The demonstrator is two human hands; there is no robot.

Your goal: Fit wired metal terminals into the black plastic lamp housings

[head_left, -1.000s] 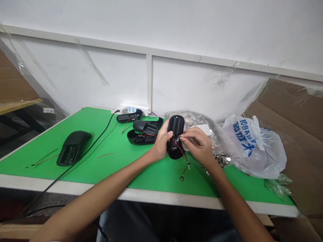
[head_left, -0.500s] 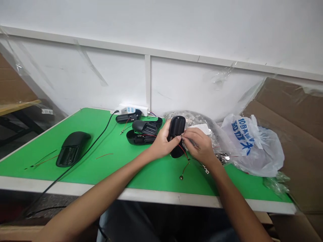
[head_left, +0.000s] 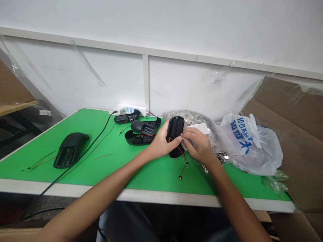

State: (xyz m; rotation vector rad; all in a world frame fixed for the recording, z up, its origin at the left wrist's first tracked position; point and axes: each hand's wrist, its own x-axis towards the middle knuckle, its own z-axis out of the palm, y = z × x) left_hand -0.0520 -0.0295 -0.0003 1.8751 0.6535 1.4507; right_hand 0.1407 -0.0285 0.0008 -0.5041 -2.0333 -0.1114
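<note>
My left hand (head_left: 162, 140) is closed round a curved black plastic housing (head_left: 176, 125), holding it upright above the table with the thumb across its middle. The housing has a hollow, compartment-like inside. Against its right edge, the thumb and fingertips of my right hand (head_left: 197, 143) are pinched together; what is between them is too small to make out. From the housing a thin red wire (head_left: 183, 154) hangs down. Below it, a small round metal contact (head_left: 180, 177) on a wire lies on the green tabletop (head_left: 148, 168).
Several similar black housings (head_left: 143, 127) with wires lie behind my left hand, and another (head_left: 70, 149) stands at the left. A black cable (head_left: 94, 144) crosses the table to a white power strip (head_left: 132, 109). Clear bags of metal parts (head_left: 199, 117) and a white plastic bag (head_left: 264, 151) are at the right.
The view has shifted slightly. Both hands keep nearly the same hold, and the housing has hardly moved.
</note>
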